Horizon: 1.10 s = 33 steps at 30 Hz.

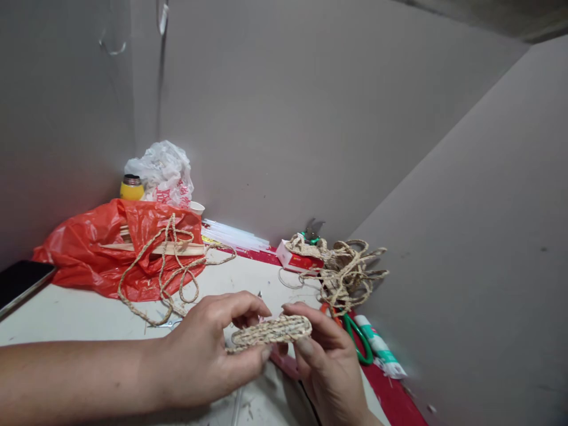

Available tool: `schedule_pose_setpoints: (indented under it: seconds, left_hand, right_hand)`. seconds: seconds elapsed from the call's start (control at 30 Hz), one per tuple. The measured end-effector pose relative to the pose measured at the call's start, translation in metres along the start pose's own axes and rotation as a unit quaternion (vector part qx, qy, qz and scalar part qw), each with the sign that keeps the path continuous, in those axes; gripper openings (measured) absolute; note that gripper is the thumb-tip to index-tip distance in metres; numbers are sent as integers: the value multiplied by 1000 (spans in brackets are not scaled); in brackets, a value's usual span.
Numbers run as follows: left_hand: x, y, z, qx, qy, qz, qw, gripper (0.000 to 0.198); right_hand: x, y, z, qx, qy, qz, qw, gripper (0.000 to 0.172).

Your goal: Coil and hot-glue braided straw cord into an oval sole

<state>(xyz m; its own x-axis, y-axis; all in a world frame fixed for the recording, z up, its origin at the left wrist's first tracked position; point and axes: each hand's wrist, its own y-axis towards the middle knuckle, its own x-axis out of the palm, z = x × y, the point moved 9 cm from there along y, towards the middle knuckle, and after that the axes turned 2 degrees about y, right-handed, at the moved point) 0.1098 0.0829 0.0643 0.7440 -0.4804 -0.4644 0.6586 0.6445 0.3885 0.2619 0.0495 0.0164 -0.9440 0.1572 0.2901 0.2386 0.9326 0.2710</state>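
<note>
My left hand (213, 355) and my right hand (328, 361) together grip a flat oval coil of braided straw rope (273, 330) just above the white table (66, 313). The left fingers pinch its left end, thumb below. The right fingers curl round its right end. A loose length of the same braided rope (171, 272) lies in loops over a red plastic bag (110, 248) to the left. A tangled pile of rope (344, 269) rests to the right, behind my right hand.
Green-handled scissors (359, 340) and a glue stick (379, 349) lie by the right cardboard wall. A red-and-white box (295, 259), clear glue sticks (235, 235), a white bag (162, 171), a yellow bottle (132, 188) and a dark phone (20, 281) ring the table.
</note>
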Motion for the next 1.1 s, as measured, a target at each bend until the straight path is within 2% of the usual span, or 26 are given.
schedule_pose_setpoints:
  seconds: [0.3, 0.6, 1.1]
  left_hand:
    - [-1, 3, 3, 9, 11, -4, 1000, 8]
    - [0, 0, 5, 49, 50, -12, 997, 12]
    - [2, -1, 6, 78, 75, -11, 994, 11]
  right_hand:
    - [11, -2, -11, -44, -57, -34, 997, 24]
    - [8, -4, -9, -66, -68, -56, 994, 23]
    - [14, -5, -7, -52, -68, -76, 993, 22]
